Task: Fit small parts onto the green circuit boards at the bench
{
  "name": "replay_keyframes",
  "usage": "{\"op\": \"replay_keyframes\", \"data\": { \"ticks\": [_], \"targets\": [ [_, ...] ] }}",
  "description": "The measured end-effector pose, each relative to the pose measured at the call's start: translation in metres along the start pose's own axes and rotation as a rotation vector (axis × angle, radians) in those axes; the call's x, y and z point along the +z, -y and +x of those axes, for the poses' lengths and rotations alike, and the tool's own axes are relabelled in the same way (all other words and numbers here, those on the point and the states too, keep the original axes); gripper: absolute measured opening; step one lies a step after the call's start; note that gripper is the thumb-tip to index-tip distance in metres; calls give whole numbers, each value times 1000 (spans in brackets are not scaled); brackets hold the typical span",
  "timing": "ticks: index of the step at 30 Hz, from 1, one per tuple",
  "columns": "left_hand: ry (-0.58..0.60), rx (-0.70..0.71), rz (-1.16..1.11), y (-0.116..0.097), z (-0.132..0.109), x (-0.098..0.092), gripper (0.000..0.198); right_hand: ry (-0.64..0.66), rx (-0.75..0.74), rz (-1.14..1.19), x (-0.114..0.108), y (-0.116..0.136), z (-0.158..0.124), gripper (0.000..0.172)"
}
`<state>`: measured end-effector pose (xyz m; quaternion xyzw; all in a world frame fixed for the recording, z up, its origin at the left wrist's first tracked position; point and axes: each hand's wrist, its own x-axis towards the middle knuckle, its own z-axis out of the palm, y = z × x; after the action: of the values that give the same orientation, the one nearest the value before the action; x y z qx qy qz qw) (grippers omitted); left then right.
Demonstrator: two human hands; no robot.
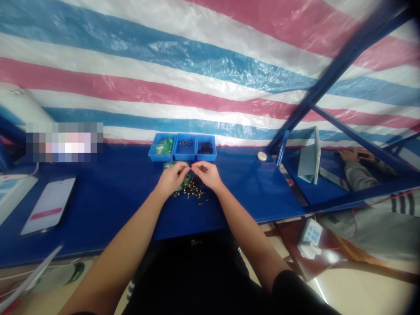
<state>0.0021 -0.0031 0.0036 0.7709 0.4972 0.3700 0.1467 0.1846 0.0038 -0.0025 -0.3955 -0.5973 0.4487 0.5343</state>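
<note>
My left hand [174, 177] and my right hand [207, 174] meet fingertip to fingertip above the blue table [249, 188]. Each is closed in a pinch, and what they hold is too small to make out. Under and between them lies a loose heap of small brass-coloured and dark parts [189, 190], some with thin stems. A clear greenish plastic bag [169, 165] shows partly behind my left hand. Just beyond my hands, three joined blue bins stand in a row: the left bin [151, 154] holds green bags, the middle bin [184, 156] a few small parts, the right bin [206, 157] dark pieces.
A phone [49, 205] lies at the left beside a white power strip [15, 192]. A round pale object [262, 155] sits near the blue metal frame [295, 118] at the right. Past it are a propped tablet [310, 157] and another person's hands [356, 155]. Striped sheeting [197, 65] hangs behind.
</note>
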Motion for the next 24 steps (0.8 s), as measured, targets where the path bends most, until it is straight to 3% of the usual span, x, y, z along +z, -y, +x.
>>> {"op": "replay_keyframes", "data": {
  "ticks": [11, 19, 24],
  "targets": [
    [8, 22, -54, -5, -1, -4, 33, -2, 48, 112, -3, 1, 3, 30],
    [-45, 43, -36, -1, -1, -2, 31, 6, 42, 55, -2, -1, 3, 31],
    [-17, 53, -35, -3, -1, -4, 31, 21, 56, 44, -3, -1, 3, 33]
  ]
}}
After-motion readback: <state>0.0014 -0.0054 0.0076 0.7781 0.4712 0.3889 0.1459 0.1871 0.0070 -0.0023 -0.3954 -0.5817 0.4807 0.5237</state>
